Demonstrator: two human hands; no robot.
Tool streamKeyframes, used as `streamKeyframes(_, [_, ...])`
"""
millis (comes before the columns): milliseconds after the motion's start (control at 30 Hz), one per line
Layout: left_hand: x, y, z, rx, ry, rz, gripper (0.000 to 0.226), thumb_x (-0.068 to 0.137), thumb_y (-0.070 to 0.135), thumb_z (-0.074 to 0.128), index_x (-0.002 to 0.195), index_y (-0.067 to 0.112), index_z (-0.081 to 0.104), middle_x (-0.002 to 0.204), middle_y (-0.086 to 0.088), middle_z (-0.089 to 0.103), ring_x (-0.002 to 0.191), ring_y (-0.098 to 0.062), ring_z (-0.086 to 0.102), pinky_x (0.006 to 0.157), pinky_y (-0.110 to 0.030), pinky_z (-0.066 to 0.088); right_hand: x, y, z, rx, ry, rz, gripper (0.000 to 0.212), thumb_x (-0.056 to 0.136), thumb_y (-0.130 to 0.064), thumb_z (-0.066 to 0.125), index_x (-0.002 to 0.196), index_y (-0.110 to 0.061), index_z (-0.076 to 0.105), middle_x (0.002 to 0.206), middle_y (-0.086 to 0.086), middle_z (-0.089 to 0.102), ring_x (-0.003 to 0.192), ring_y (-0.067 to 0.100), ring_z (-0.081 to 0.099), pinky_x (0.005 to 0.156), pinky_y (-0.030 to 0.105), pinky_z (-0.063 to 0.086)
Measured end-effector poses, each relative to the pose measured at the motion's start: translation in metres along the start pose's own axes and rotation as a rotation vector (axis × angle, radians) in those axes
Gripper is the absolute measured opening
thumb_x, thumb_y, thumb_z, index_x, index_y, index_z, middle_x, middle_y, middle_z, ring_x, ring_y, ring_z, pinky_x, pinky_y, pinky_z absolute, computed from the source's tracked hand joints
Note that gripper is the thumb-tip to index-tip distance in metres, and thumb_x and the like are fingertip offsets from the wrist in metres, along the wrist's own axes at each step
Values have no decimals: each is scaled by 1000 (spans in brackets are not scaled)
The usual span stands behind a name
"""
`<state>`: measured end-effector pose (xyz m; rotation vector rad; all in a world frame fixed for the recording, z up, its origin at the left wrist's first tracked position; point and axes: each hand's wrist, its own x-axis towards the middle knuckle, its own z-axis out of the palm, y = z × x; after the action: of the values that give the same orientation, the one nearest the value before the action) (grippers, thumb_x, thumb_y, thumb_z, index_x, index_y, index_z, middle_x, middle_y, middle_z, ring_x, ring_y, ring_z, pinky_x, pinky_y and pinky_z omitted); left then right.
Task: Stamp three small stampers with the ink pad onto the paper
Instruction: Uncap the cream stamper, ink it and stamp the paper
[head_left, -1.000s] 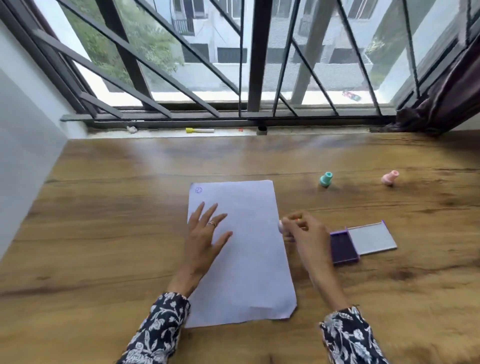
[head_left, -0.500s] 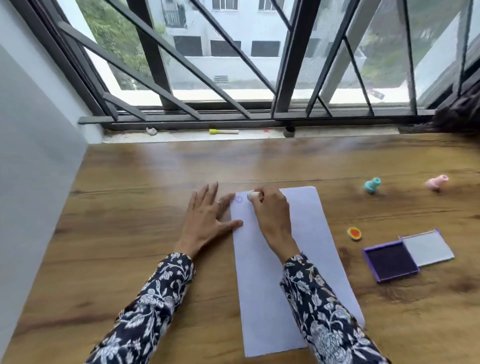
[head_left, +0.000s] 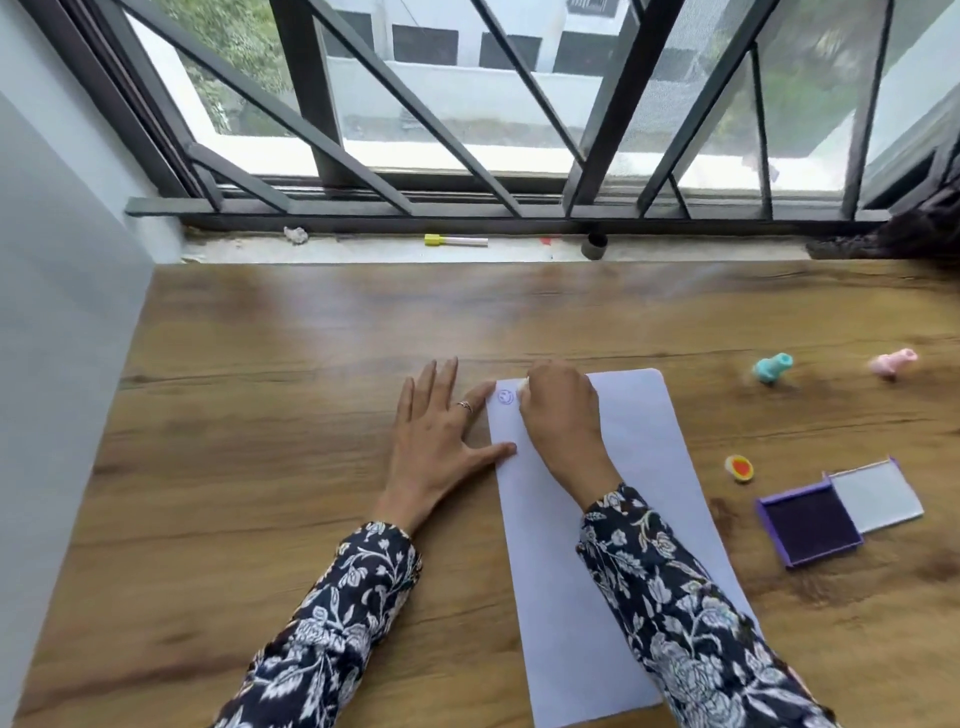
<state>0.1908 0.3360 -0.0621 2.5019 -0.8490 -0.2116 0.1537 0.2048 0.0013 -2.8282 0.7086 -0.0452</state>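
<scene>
Paper (head_left: 613, 530) lies lengthwise on the wooden table (head_left: 260, 415), its landmark. At its far left corner the right hand (head_left: 558, 410) clasps a small white stamper (head_left: 522, 384), apparently pressing a second print beside the blue smiley mark (head_left: 505, 398). The left hand (head_left: 441, 441) lies flat and unclenched, pinning the paper's left edge. Right of the paper sit the open ink pad (head_left: 808, 525) and a cap (head_left: 740, 468); farther off, teal stamper (head_left: 772, 368) and pink stamper (head_left: 892, 362) await inking, with bare table between.

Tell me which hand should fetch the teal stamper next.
Right, probably. The teal stamper lies on the table to the right of the paper, on the right hand's side, though that hand holds a stamper. The left hand lies flat, steadying the paper's left edge.
</scene>
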Motion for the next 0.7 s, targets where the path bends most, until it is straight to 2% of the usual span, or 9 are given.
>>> streamKeyframes(67, [0, -1, 2, 2, 9, 4, 76, 70, 71, 52, 136, 42, 30, 157, -3, 9, 144, -20, -3, 115, -36, -10, 5, 1, -3, 0, -27, -8, 20, 83, 1, 47, 65, -8, 44, 86, 21, 59, 81, 38, 58, 60, 32, 32])
streamKeyframes(133, [0, -2, 4, 2, 14, 4, 76, 69, 72, 52, 136, 43, 30, 157, -3, 10, 144, -20, -2, 115, -36, -10, 9, 3, -6, -3, -53, -22, 24, 80, 1, 48, 59, -7, 38, 71, 19, 52, 75, 38, 56, 58, 32, 30])
streamKeyframes(267, [1, -2, 4, 9, 16, 8, 76, 69, 73, 50, 136, 43, 30, 157, -3, 10, 144, -19, -2, 114, -36, -11, 11, 3, -6, -39, -69, -83, 23, 81, 3, 47, 62, -8, 39, 81, 23, 60, 73, 38, 55, 58, 32, 32])
streamKeyframes(367, [1, -1, 2, 16, 2, 1, 77, 69, 73, 51, 136, 43, 29, 157, -3, 9, 144, -19, -3, 115, -37, -9, 12, 10, -7, 38, -100, -69, 17, 80, 0, 48, 63, -2, 46, 75, 21, 57, 69, 35, 50, 58, 31, 31])
streamKeyframes(433, [0, 0, 0, 17, -9, -9, 77, 68, 73, 51, 136, 44, 29, 157, -2, 9, 144, -20, -1, 115, -37, -8, 14, 21, -12, 234, -144, -7, 16, 79, -9, 56, 67, 2, 57, 77, 20, 64, 72, 33, 56, 58, 34, 38])
streamKeyframes(500, [0, 1, -3, 9, -32, -19, 78, 68, 72, 53, 136, 45, 28, 157, -2, 9, 144, -20, 0, 116, -38, -7, 13, 37, -21, 596, -176, 142, 17, 75, -17, 68, 75, 0, 68, 84, 17, 71, 79, 29, 64, 71, 38, 52])
streamKeyframes(533, [0, 2, -5, -3, -48, -26, 78, 68, 71, 55, 136, 45, 27, 157, -2, 10, 144, -20, 1, 116, -39, -6, 10, 46, -27, 813, -160, 248, 17, 74, -19, 72, 77, -3, 71, 86, 14, 72, 80, 25, 66, 76, 36, 55])
streamKeyframes(600, [2, 8, -12, -95, -41, -58, 75, 70, 63, 61, 136, 42, 31, 156, -5, 16, 144, -22, 7, 116, -41, -1, 1, 69, -36, 1123, -106, 383, 17, 74, -19, 74, 83, -4, 71, 87, 12, 70, 75, 18, 65, 76, 26, 58])
streamKeyframes(700, [2, 19, -25, -371, 108, -158, 64, 72, 41, 73, 130, 31, 47, 147, -10, 35, 139, -25, 23, 112, -39, 13, -19, 110, -53, 1290, -132, 428, 19, 78, -14, 70, 89, 2, 69, 84, 10, 65, 70, 14, 59, 66, 15, 56])
